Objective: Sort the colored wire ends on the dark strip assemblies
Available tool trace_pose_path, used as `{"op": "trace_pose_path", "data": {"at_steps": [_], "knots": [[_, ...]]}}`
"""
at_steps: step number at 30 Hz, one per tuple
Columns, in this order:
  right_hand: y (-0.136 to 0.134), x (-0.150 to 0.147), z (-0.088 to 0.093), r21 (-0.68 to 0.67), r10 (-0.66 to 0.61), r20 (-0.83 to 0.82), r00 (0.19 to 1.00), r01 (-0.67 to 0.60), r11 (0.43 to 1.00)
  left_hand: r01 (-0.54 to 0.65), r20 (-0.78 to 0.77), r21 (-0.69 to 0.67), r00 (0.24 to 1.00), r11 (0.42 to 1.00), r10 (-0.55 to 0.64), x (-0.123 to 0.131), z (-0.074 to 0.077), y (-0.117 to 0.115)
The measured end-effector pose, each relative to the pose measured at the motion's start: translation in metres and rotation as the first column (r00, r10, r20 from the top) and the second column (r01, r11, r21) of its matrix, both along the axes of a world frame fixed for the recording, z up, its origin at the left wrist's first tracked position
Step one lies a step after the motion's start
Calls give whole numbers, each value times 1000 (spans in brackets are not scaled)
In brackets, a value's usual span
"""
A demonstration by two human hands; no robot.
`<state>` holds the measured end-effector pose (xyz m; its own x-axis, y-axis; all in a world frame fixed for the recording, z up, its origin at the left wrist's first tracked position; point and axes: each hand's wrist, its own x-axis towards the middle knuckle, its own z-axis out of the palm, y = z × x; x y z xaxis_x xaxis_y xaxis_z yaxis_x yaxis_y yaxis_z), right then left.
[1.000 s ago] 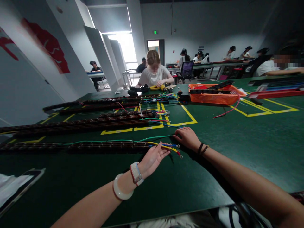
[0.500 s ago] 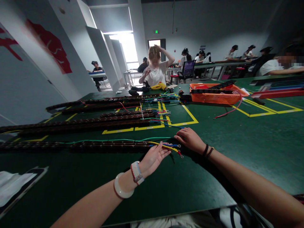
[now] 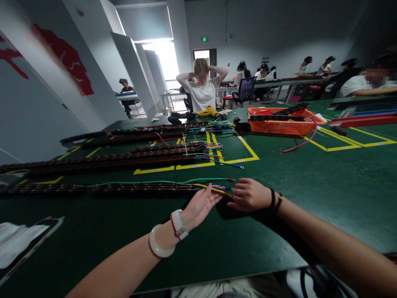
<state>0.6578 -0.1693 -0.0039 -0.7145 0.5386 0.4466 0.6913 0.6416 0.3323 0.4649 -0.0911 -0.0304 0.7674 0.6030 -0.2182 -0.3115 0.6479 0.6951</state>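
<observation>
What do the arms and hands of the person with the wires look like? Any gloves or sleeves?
No gloves or sleeves show. Behind the left hand are a pale, textured watch strap and a smooth whitish bangle. Behind the right hand are a black band and a beaded bracelet with some gold in it.

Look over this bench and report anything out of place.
A pinkish-red wire looks stray: it trails from the orange basket onto the green tabletop, its end lying loose. I see nothing spilled.
</observation>
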Motion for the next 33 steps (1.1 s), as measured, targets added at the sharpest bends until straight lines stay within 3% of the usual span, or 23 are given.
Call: {"op": "trace_pose_path", "data": {"at_steps": [4,8,11,15,22,28,33], "knots": [[3,7,1,32,-165,-182,969,174,984,24,14,22,1000,999,-24,-1,4,-2],[10,15,-2,-71,-456,-273,847,455,888,24,17,14,1000,1000,-24,-1,5,-2],[16,18,-8,-181,-553,-223,803,524,832,6,-12,0,1000,1000,-6,-1,4,-1],[21,17,-14,-303,-575,-129,808,520,798,-7,-54,-9,999,1000,6,-1,7,-2],[22,12,-15,-360,-595,-66,801,537,763,-1,-30,3,1000,1000,2,-2,4,-2],[16,14,-3,-302,-571,-125,811,517,801,-3,-37,0,999,1000,3,-2,4,-2],[4,12,13,-208,-379,-167,910,344,916,16,-32,15,999,1000,-15,-1,6,-2]]}}
